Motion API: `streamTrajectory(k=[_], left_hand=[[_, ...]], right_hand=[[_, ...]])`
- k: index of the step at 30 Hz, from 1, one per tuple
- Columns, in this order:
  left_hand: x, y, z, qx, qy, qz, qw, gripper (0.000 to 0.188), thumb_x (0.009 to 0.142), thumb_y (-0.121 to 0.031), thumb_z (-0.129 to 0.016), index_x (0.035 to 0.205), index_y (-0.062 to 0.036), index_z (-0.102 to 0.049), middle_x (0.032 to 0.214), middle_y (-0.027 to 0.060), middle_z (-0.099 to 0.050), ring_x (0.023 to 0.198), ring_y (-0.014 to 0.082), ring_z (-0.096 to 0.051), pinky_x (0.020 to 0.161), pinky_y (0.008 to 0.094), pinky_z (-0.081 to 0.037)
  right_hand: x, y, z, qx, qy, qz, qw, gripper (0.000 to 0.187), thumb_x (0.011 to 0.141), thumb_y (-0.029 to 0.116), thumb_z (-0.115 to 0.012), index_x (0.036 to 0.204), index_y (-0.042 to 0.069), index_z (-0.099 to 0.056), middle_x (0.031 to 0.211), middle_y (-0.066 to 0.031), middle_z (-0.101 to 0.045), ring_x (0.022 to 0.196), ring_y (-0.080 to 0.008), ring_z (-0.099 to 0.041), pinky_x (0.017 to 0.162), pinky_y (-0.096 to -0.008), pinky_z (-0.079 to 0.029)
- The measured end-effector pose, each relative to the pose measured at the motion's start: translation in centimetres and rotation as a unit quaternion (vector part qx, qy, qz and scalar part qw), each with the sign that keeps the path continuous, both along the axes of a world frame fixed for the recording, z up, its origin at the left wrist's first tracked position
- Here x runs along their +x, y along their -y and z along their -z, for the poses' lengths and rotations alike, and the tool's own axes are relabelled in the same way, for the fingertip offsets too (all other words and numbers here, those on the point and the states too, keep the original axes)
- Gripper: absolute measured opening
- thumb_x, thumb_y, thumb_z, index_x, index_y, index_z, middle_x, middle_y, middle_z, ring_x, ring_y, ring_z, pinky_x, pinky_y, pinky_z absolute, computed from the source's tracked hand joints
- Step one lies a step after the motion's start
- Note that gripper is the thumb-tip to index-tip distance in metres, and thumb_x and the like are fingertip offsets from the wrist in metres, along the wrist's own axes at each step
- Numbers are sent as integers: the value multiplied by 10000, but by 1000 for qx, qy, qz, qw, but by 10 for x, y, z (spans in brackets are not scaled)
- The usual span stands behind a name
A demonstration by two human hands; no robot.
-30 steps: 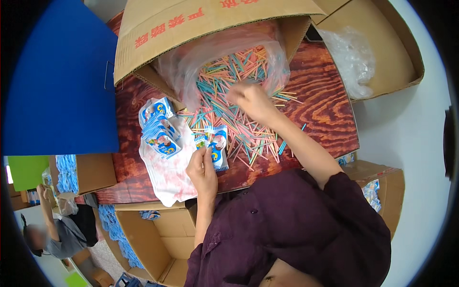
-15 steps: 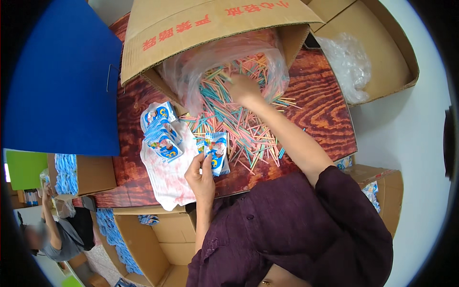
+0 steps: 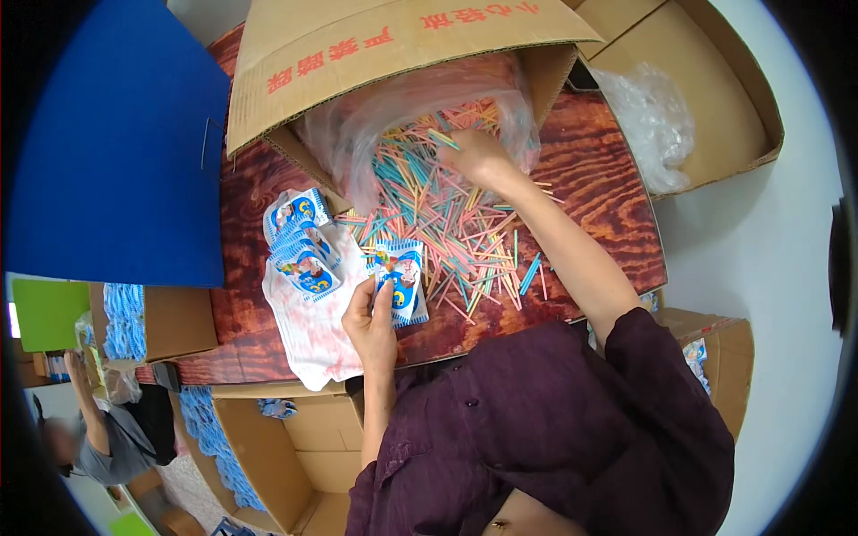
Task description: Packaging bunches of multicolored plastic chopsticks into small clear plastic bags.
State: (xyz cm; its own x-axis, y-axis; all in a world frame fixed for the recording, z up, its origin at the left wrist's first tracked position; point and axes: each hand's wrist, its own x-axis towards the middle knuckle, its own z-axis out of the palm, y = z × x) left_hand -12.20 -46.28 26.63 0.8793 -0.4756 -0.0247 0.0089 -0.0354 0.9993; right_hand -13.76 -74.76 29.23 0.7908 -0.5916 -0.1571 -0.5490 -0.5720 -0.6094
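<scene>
My left hand point(image 3: 371, 329) pinches small blue-and-white printed packets point(image 3: 401, 284) at the near edge of the stick pile. My right hand point(image 3: 481, 161) reaches over the far part of the pile, with a few thin sticks point(image 3: 441, 138) in its closed fingers. The loose pink, yellow and blue-green sticks point(image 3: 447, 237) spill from a clear plastic bag point(image 3: 357, 183) inside a tipped cardboard box point(image 3: 402, 62). To the left, several similar packets point(image 3: 306, 268) lie overlapping on a white cloth point(image 3: 313, 344) with reddish stains.
A tall blue panel point(image 3: 116, 143) stands at the left. Another open carton point(image 3: 728, 98) with crumpled plastic point(image 3: 657, 125) is at the far right. Near the table's front edge, an open box point(image 3: 268, 447) holds blue packets. At the lower left, another person point(image 3: 116, 438) raises an arm.
My right hand has shifted slightly right over the pile, sticks showing between its fingers. My left hand and its packets have moved slightly left.
</scene>
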Motion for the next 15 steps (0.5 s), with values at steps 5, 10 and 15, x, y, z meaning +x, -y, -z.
streamTrajectory(k=[5,10,15], left_hand=[[0,7,-5,-47,-48,-14,998,125,900,-45,-588,984,43,-615,823,4,-629,723,28,-531,646,176,-432],[8,23,-13,-81,-87,-8,993,122,933,-102,-554,923,6,-608,786,-10,-618,677,22,-521,614,176,-416],[15,51,-12,-153,-84,22,984,132,947,-117,-527,985,-5,-587,915,-3,-611,814,47,-530,729,203,-410]], right_hand=[[-3,4,15,131,151,23,980,305,862,321,-560,800,27,-614,752,-101,-640,666,-214,-593,606,-357,-450],[-23,-4,24,523,200,-47,827,256,930,252,-542,748,73,-528,615,28,-500,469,-30,-384,401,-212,-303],[-45,-45,33,689,145,-48,708,162,947,206,-538,864,96,-453,600,57,-389,434,4,-293,356,-157,-193]])
